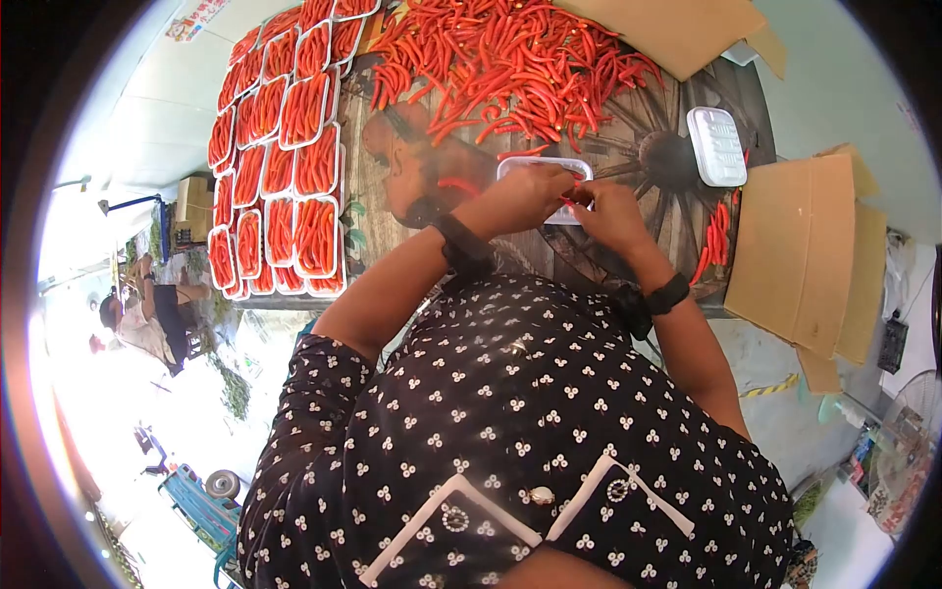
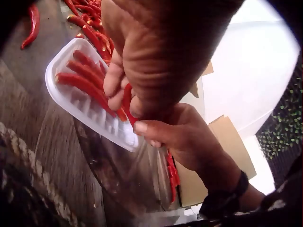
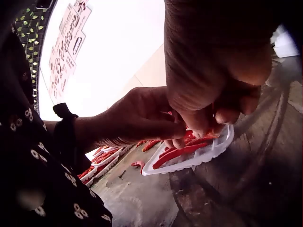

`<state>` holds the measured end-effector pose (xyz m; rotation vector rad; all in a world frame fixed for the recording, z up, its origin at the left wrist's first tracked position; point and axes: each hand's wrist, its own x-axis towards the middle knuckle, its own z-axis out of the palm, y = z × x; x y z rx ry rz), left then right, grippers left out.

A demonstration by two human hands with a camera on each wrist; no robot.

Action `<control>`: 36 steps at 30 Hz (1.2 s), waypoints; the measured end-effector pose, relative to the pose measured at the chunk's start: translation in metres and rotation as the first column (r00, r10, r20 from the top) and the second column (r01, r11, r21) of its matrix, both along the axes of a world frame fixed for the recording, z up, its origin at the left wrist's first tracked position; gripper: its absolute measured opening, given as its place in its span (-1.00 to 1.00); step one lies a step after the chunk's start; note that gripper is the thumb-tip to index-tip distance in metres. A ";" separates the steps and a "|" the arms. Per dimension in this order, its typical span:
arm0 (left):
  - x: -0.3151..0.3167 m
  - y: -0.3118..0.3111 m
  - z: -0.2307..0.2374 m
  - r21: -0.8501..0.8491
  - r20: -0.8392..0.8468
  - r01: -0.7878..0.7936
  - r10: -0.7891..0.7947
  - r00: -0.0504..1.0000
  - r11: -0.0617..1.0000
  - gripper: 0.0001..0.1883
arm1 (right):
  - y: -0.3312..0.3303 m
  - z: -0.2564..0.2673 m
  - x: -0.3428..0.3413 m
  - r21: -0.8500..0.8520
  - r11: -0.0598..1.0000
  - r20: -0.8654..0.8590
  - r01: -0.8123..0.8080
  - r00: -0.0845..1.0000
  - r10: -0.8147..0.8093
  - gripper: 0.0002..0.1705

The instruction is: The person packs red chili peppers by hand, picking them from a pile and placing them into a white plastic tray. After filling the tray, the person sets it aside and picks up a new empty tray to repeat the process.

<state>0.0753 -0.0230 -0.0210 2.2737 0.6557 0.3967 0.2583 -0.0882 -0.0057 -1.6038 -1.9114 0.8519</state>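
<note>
A white ribbed tray (image 2: 61, 97) lies on the table under both hands, with several red chilies (image 2: 83, 85) side by side in part of it. Above the tray's edge, the left hand (image 1: 525, 199) and right hand (image 1: 616, 218) meet, their fingertips together at one red chili (image 2: 127, 101). In the left wrist view the right hand (image 2: 182, 135) has its thumb against that chili's lower end, while the left hand (image 2: 156, 61) pinches it from above. The right wrist view shows chilies (image 3: 177, 153) in the tray; the fingers partly hide them.
Filled chili trays (image 1: 316, 162) stand stacked at the table's left. A large heap of loose chilies (image 1: 510, 59) covers the back. An empty white tray (image 1: 717, 147) and a few chilies (image 1: 718, 236) lie to the right, beside a cardboard box (image 1: 795, 255).
</note>
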 end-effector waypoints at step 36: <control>-0.039 0.003 0.045 0.331 -0.334 -0.087 0.203 0.920 0.940 -0.74 | -0.062 0.059 0.031 -0.193 0.979 -0.015 -0.069 0.998 0.067 -0.66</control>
